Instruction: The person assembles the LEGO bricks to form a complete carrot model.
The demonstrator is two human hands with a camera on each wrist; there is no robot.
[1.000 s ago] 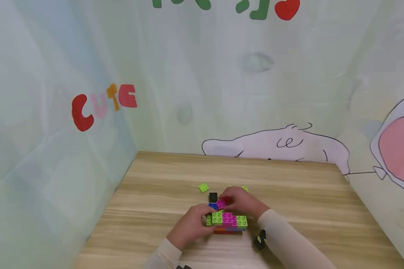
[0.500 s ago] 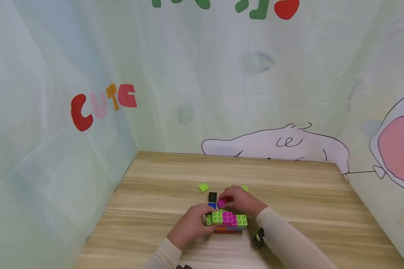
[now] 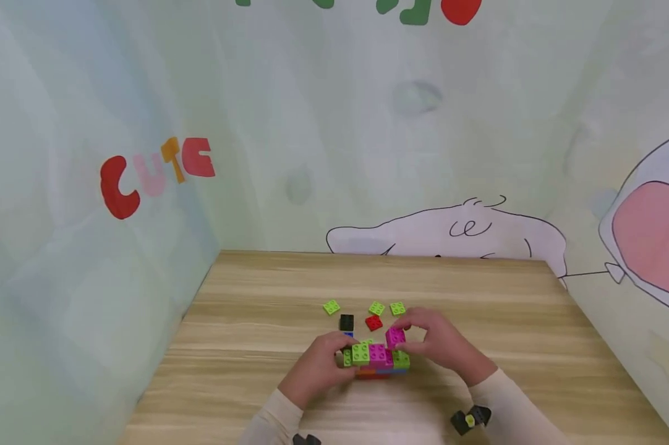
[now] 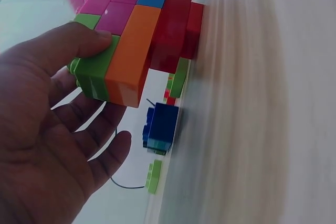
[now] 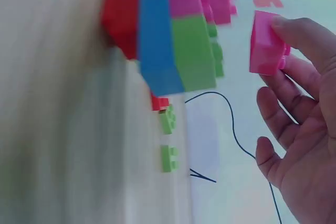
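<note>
My left hand (image 3: 319,364) grips the left end of a block structure (image 3: 376,355), its thumb on a green block (image 4: 102,66) in the left wrist view. That structure stacks red blocks (image 4: 170,30) at the bottom, orange (image 4: 134,45) and blue above them, then green and magenta. In my right hand (image 3: 443,343), thumb and fingers pinch a magenta block (image 3: 395,338). The head view puts this block over the structure's right part; the right wrist view shows a gap between the held magenta block (image 5: 268,43) and the structure.
Behind the structure lie a black block (image 3: 347,322), a red block (image 3: 374,322) and three flat green blocks, the leftmost green block (image 3: 331,307) standing apart. A blue block (image 3: 348,334) is partly hidden by my left hand. Printed cloth walls (image 3: 312,123) border the wooden table (image 3: 256,290).
My right hand has lifted the magenta block from behind the structure and carried it right, uncovering the red block and green blocks. The left hand keeps its grip. The head view has shifted slightly.
</note>
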